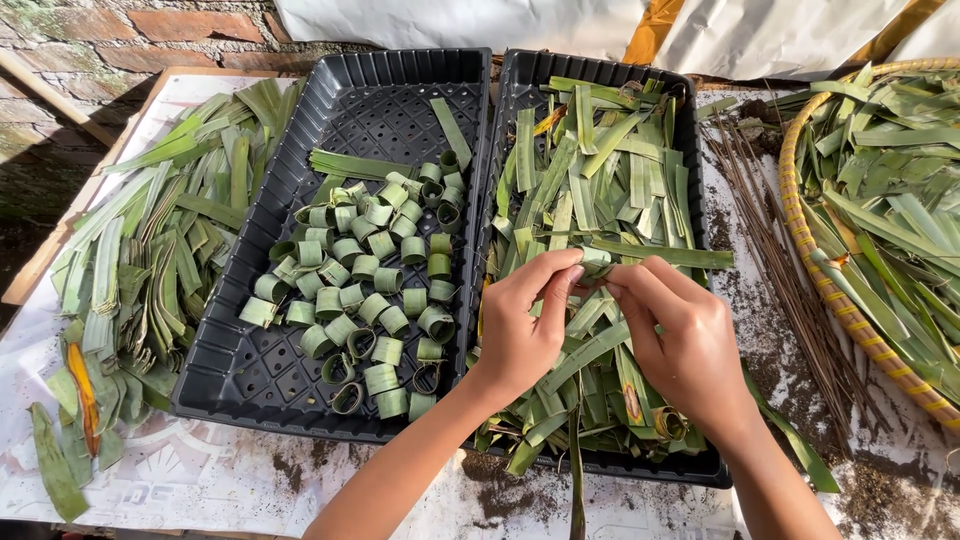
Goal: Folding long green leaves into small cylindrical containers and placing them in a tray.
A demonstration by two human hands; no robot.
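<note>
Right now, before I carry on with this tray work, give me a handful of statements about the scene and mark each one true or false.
1. Both hands, the left hand and the right hand, meet on one leaf strip above the right tray. True.
2. The left tray holds flat, uncut leaves only. False: it holds mostly rolled leaf rings, plus a few flat strips.
3. A round woven basket with leaves sits at the far right. True.
4. The thin brown sticks lie inside the left tray. False: they lie on the table between the right tray and the basket.
5. Loose leaves lie on the table left of the left tray. True.
</note>
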